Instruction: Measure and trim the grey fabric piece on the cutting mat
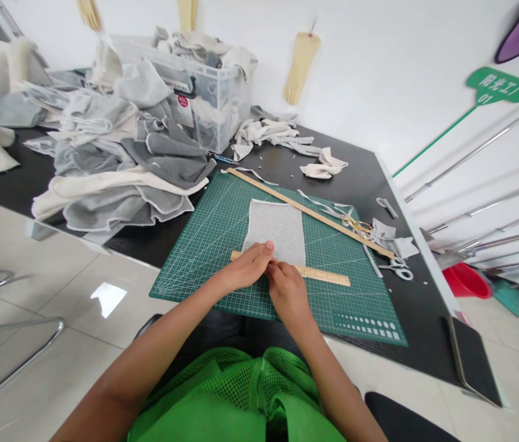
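Grey cloth (275, 230), a cut rectangle, lies flat on the green cutting mat (208, 245) just beyond both hands, its near edge under a short wooden ruler (328, 276). The left hand (243, 270) rests on that ruler and the cloth edge with its fingers stretched out and pressing rather than gripping. The right hand (289, 291) meets it fingertip to fingertip, its fingers curled. Whether it pinches anything I cannot tell.

Done well, this hold seems to call for even downward pressure, so the ruler sits square to the mat's grid and the stretchy cloth stays smooth beneath it. The main risk looks like the cloth creeping or the ruler pivoting.

Beyond the hands, a long wooden ruler (305, 209) runs slantwise across the mat. Two pairs of scissors (356, 224) lie by its end, further out to the right of the right hand. The mat sits on a black table (365, 178). Far to the left of the left hand there is a heap of grey and cream fabric (121, 153), with a clear plastic bin (216, 98) behind it. A rubber glove (300, 61) hangs on the white wall, and a red basin (465, 281) stands on the floor at the right.
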Demonstrator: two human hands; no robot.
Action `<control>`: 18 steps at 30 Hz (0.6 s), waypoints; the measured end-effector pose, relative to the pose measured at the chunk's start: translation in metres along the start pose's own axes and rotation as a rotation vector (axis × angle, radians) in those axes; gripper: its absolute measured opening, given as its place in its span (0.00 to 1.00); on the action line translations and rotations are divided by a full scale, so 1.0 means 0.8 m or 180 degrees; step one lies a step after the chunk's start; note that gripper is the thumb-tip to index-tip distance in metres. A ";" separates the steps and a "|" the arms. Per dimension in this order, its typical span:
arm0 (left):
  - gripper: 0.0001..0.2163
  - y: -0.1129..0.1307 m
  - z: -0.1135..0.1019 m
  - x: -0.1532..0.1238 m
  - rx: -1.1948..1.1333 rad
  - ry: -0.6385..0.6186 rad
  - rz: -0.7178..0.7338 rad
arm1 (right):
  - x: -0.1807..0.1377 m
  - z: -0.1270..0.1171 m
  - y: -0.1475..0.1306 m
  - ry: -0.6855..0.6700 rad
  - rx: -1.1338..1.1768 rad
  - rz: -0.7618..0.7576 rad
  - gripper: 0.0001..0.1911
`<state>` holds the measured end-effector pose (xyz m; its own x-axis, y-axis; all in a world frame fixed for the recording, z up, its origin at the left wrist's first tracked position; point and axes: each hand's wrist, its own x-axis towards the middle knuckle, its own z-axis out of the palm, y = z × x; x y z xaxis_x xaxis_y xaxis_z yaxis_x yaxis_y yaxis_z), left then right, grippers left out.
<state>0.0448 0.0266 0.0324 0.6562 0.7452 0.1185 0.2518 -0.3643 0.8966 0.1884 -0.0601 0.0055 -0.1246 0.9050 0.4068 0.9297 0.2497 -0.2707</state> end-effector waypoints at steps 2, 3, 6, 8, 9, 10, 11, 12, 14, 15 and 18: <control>0.37 -0.001 -0.001 0.001 -0.0005 -0.0006 0.0008 | 0.001 0.002 -0.001 -0.0015 0.0023 0.0005 0.14; 0.37 -0.002 -0.001 0.001 0.0004 -0.0011 0.0021 | 0.002 0.003 -0.002 -0.0017 0.0031 -0.0005 0.14; 0.37 -0.005 -0.001 0.002 0.0001 -0.0113 0.0085 | 0.004 0.007 -0.008 -0.0006 -0.0035 -0.0082 0.15; 0.37 -0.007 0.000 0.002 -0.0039 -0.0141 0.0070 | 0.006 0.007 -0.013 -0.0010 -0.0141 -0.0119 0.16; 0.36 -0.008 0.001 0.002 -0.0063 -0.0119 0.0044 | 0.008 0.007 -0.015 -0.0023 -0.0202 -0.0126 0.17; 0.36 -0.009 0.001 0.002 -0.0084 -0.0089 0.0023 | 0.009 0.007 -0.017 -0.0041 -0.0263 -0.0131 0.17; 0.36 -0.009 0.002 0.002 -0.0099 -0.0068 0.0019 | 0.010 0.005 -0.019 -0.0060 -0.0322 -0.0142 0.17; 0.36 -0.009 0.002 0.001 -0.0104 -0.0072 0.0038 | 0.011 0.004 -0.021 -0.0084 -0.0381 -0.0160 0.17; 0.37 -0.007 0.001 0.001 -0.0081 -0.0110 0.0107 | 0.012 0.000 -0.024 -0.0150 -0.0478 -0.0197 0.17; 0.38 -0.006 0.001 0.001 -0.0063 -0.0127 0.0129 | 0.011 -0.003 -0.024 -0.0186 -0.0516 -0.0200 0.16; 0.39 -0.005 -0.001 0.001 -0.0017 -0.0176 0.0157 | 0.008 -0.013 -0.024 -0.0277 -0.0614 -0.0153 0.15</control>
<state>0.0435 0.0291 0.0291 0.7059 0.6945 0.1390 0.2146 -0.3967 0.8925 0.1731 -0.0628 0.0223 -0.1919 0.9221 0.3361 0.9701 0.2301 -0.0774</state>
